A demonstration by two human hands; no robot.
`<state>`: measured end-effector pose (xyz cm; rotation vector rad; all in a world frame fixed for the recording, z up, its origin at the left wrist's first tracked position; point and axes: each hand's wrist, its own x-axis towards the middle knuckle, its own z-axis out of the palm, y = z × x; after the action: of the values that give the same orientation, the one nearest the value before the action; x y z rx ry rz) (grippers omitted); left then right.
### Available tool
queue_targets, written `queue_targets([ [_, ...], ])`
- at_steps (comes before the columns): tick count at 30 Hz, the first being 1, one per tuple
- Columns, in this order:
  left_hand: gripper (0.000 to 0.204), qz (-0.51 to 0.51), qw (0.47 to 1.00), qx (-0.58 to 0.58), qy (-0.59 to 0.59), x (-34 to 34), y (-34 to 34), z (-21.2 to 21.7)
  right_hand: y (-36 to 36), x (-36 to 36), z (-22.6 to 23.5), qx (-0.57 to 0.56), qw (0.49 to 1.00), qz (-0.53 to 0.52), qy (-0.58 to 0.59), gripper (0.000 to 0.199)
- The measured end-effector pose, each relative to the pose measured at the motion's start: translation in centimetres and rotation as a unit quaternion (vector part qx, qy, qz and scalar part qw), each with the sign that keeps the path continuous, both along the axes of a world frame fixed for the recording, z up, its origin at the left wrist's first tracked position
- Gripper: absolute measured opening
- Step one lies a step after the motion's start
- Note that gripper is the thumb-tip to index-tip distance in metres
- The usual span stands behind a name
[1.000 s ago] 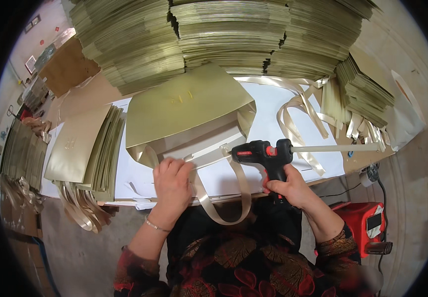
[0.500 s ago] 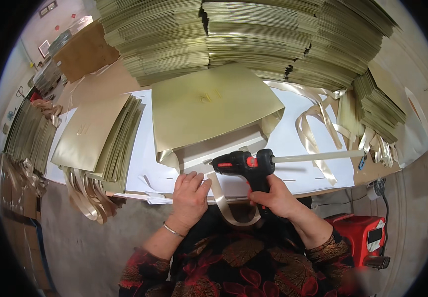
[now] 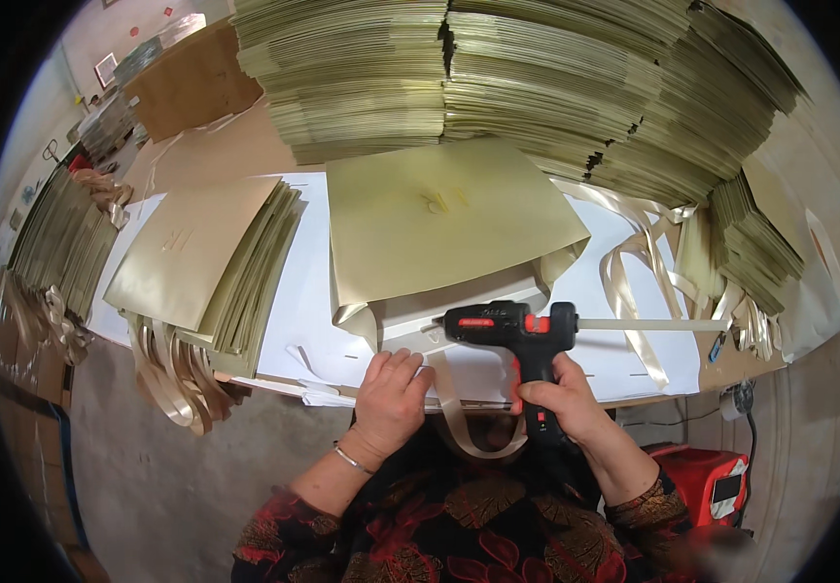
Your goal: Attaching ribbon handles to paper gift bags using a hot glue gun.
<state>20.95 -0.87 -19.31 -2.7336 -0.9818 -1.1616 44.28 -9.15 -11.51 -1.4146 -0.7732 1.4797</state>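
Observation:
A gold paper bag (image 3: 439,223) lies flat in front of me, its pale inside and mouth toward me. My left hand (image 3: 396,394) has its fingers bent and pressed together at the near edge of the bag's mouth. Beside those fingers a cream satin ribbon (image 3: 454,413) loops down past the table edge. My right hand (image 3: 566,400) grips the handle of a black and red glue gun (image 3: 498,325). The gun's nozzle points left, just over the inside of the bag's mouth. A long whitish glue stick (image 3: 648,325) sticks out behind it.
Tall stacks of folded gold bags (image 3: 546,78) stand behind. More bags with ribbon handles lie left, in a near pile (image 3: 192,257) and a farther pile (image 3: 60,228). Loose ribbons (image 3: 624,272) lie right. A red machine (image 3: 702,476) stands below the table's right side.
The whole view has shifted, so the scene sits farther right. More of the glue gun's handle shows below my right hand. My left hand stays at the bag's edge.

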Motion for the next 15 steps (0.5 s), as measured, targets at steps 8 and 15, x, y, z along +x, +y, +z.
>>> queue_targets([
  [8,0.019,-0.003,1.0,-0.005,-0.001,-0.1,0.0,-0.1,-0.7,0.4,1.2,-0.02,0.997,0.063,-0.041,0.034],
  [15,0.02,0.005,1.0,-0.006,0.001,0.1,0.0,-0.1,0.4,-1.3,2.1,0.028,0.999,0.043,-0.009,0.043],
])
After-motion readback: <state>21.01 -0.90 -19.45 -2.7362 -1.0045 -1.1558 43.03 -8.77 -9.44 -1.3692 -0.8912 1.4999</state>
